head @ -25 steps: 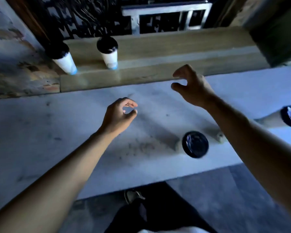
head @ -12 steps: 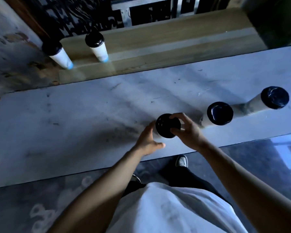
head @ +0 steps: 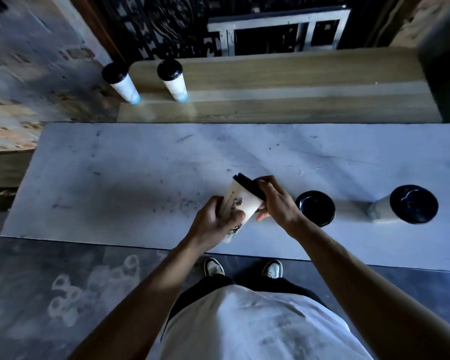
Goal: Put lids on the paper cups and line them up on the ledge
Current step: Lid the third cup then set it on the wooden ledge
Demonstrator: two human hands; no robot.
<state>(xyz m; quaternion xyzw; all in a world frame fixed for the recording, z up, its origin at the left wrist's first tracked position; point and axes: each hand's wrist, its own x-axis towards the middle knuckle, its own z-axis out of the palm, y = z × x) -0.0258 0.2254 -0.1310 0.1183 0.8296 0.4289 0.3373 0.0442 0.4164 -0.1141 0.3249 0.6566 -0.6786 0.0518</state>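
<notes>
Broadly, a pale, scuffed table [head: 114,178] fills the middle of the view, with a wooden ledge [head: 283,81] running along its far side. Below, the person's white shirt [head: 257,326] and two shoes on the dark floor [head: 63,281] show at the near edge.

Two lidded paper cups [head: 121,85] stand upright at the ledge's left end, near each other but apart. On the table to the right stand two more cups with black lids [head: 315,207], one just beside the right wrist, the other [head: 410,207] farther right.

Between the hands, above the table's near middle, a printed paper cup [head: 240,203] is held tilted, its mouth pointing up and away. The left hand [head: 213,224] grips its lower body, fingers wrapped around the wall. The right hand [head: 278,203] has its fingers curled over the black lid [head: 249,187] at the cup's rim, thumb under the cup's side; whether the lid is fully seated cannot be told.
</notes>
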